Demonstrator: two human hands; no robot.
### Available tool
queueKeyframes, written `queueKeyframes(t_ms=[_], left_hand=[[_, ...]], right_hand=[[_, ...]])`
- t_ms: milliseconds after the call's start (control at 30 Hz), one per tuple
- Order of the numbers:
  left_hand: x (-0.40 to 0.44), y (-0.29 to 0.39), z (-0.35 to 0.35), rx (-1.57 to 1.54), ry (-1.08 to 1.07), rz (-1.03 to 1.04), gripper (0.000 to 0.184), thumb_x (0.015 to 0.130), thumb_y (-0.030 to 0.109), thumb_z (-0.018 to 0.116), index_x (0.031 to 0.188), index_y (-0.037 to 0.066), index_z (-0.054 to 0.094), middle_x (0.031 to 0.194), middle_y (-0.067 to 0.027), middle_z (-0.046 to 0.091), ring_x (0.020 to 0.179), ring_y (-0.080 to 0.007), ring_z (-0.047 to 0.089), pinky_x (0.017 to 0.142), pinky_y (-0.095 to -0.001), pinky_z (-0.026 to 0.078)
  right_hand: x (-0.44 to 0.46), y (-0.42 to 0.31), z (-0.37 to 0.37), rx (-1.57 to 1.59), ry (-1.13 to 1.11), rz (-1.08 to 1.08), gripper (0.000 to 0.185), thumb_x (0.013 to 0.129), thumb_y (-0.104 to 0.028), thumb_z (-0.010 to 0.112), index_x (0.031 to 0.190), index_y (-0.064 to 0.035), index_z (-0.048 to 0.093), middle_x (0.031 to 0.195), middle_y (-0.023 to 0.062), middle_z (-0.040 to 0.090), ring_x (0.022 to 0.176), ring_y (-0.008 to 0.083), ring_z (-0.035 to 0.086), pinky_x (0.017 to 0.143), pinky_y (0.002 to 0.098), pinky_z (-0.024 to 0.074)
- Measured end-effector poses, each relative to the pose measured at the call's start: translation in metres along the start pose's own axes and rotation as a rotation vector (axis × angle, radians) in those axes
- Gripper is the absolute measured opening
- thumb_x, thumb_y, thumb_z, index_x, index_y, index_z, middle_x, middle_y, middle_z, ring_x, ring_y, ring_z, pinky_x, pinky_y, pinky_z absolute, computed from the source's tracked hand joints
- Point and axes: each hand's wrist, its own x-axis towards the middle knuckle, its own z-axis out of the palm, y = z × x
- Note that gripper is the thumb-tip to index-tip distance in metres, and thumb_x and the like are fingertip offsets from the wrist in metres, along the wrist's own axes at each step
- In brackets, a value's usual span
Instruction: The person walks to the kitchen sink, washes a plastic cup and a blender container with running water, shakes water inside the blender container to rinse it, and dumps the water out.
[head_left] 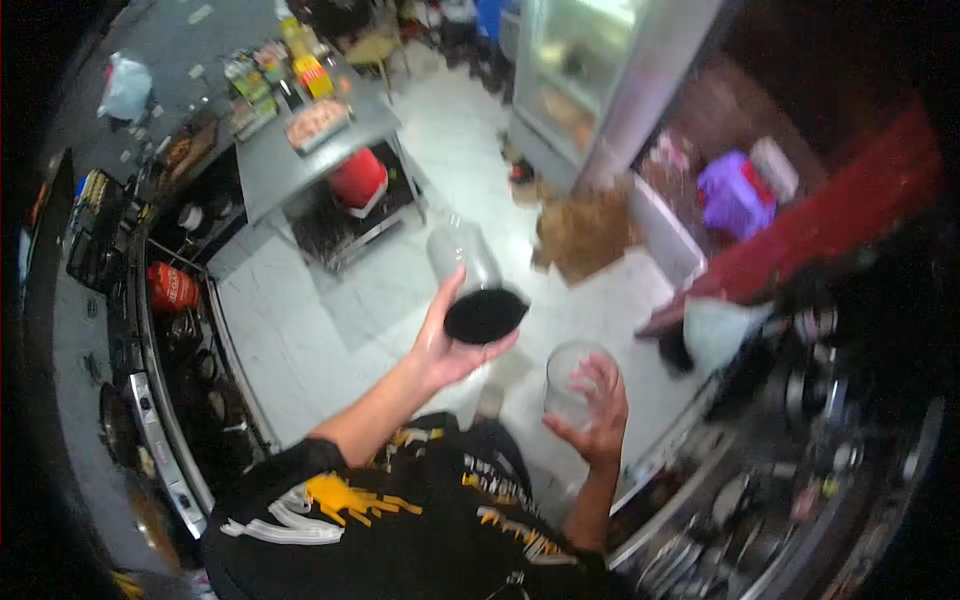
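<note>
A clear container with a black base or lid (487, 316) is in my left hand (440, 350); its transparent part (462, 250) points away from me, over the floor. Fingers and thumb wrap around the black part. Lower and to the right, my right hand (603, 415) is curled around a clear, glass-like vessel (572, 385), whose round rim faces up. The two objects are apart. Both are held in the air in front of my black shirt.
A metal table (260, 165) at the upper left bears a tray of food (318, 122) and packets. A red container (358, 180) is below it. Brown cardboard (585, 235) lies on the floor near a glass-door fridge (575, 75). Cluttered racks flank both sides.
</note>
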Motion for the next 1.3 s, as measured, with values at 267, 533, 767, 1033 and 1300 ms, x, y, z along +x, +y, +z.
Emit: queueKeyframes(t_ms=[267, 533, 767, 1033, 1300], left_hand=[[0.012, 0.118, -0.058, 0.786, 0.41, 0.809, 0.048, 0.08, 0.015, 0.084, 0.117, 0.002, 0.058, 0.105, -0.0083, 0.066, 0.1, -0.0202, 0.066, 0.09, -0.0358, 0.054], [0.055, 0.264, -0.069, 1.251, 0.503, 1.05, 0.068, 0.061, 0.025, 0.097, 0.111, 0.003, 0.056, 0.102, -0.0112, 0.068, 0.096, -0.024, 0.068, 0.085, -0.038, 0.054], [0.121, 0.367, -0.038, 1.619, 0.26, 0.979, 0.079, 0.056, 0.037, 0.097, 0.118, 0.004, 0.062, 0.105, -0.0143, 0.07, 0.098, -0.0281, 0.07, 0.088, -0.0384, 0.056], [0.247, 0.422, -0.034, 1.394, 0.161, 0.842, 0.084, 0.061, 0.043, 0.097, 0.122, -0.001, 0.06, 0.108, -0.0121, 0.071, 0.102, -0.0203, 0.068, 0.094, -0.0351, 0.053], [0.328, 0.523, 0.061, 1.137, -0.096, 0.782, 0.08, 0.066, 0.032, 0.096, 0.13, 0.005, 0.055, 0.121, -0.0082, 0.066, 0.114, -0.0179, 0.062, 0.103, -0.0361, 0.047]], right_hand=[[0.206, -0.002, 0.064, -0.022, -0.235, -0.093, 0.104, 0.066, -0.012, 0.096, 0.149, -0.0018, 0.034, 0.136, 0.0122, 0.046, 0.117, 0.027, 0.06, 0.098, 0.04, 0.0543], [0.333, -0.044, 0.138, -0.113, -0.133, -0.109, 0.084, 0.068, -0.012, 0.096, 0.13, -0.0059, 0.041, 0.123, 0.0165, 0.059, 0.102, 0.0231, 0.067, 0.089, 0.0364, 0.0549], [0.425, -0.052, 0.136, 0.191, -0.06, -0.041, 0.067, 0.078, -0.011, 0.087, 0.128, -0.0095, 0.042, 0.124, 0.0177, 0.063, 0.098, 0.0243, 0.069, 0.081, 0.0383, 0.0574], [0.55, 0.027, 0.121, 0.899, 0.117, 0.119, 0.061, 0.093, -0.044, 0.07, 0.147, -0.0297, 0.045, 0.131, 0.0136, 0.057, 0.105, 0.04, 0.062, 0.074, 0.0416, 0.0532], [0.726, 0.024, 0.116, 0.961, -0.401, 0.059, 0.085, 0.078, -0.038, 0.086, 0.145, -0.0199, 0.037, 0.131, 0.0236, 0.055, 0.106, 0.046, 0.066, 0.072, 0.0494, 0.0603]])
